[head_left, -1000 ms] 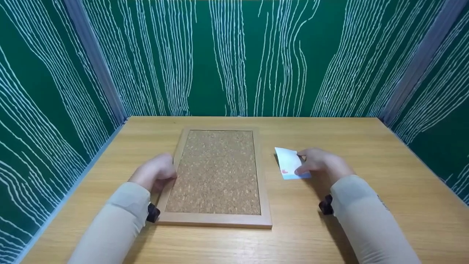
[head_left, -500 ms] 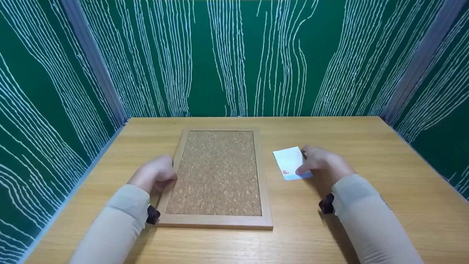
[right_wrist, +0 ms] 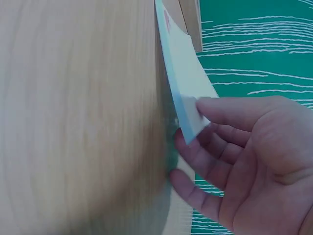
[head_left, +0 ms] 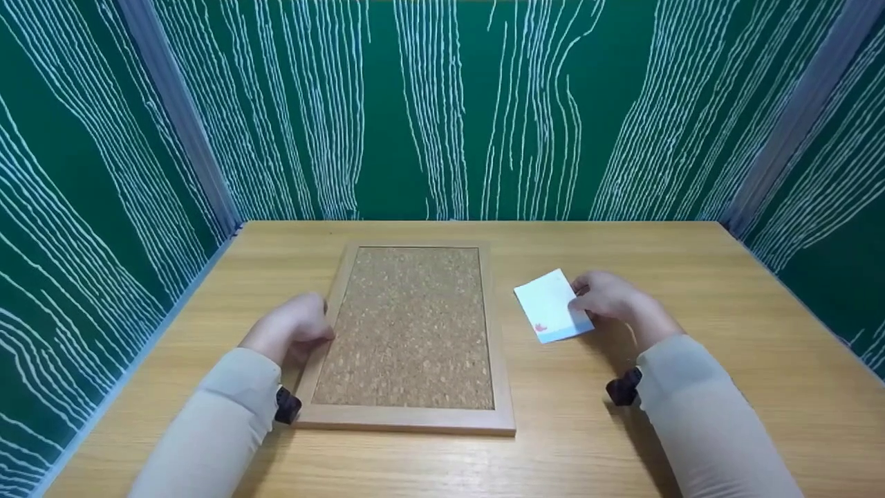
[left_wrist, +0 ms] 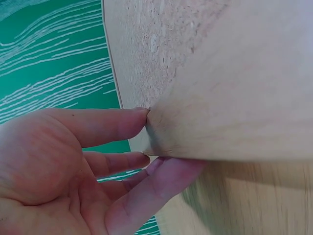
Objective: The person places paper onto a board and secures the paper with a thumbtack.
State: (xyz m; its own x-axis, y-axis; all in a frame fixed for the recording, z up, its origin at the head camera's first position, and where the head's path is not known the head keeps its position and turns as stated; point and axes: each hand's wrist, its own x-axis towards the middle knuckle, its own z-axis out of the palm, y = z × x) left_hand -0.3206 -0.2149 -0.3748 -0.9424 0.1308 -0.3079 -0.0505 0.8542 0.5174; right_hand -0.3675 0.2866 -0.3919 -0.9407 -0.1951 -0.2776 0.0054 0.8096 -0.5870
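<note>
A cork board with a light wooden frame lies left of centre on the table. At its left edge my left hand grips the frame; the left wrist view has the thumb over the top face and fingers along the edge beneath. Right of the board, my right hand pinches a small white sheet of notepaper by its right side. The paper has a pale blue band along its lower edge and a small red print in one corner. In the right wrist view the notepaper tilts up from the tabletop.
The wooden table runs back to a green wall with wavy white lines. Similar green panels stand at left and right. A small black device is strapped under each sleeve cuff.
The notepaper has turned slightly, its far right corner swinging up and away, and more of it shows. My right hand has shifted a little to the right; the left hand and board stay put.
</note>
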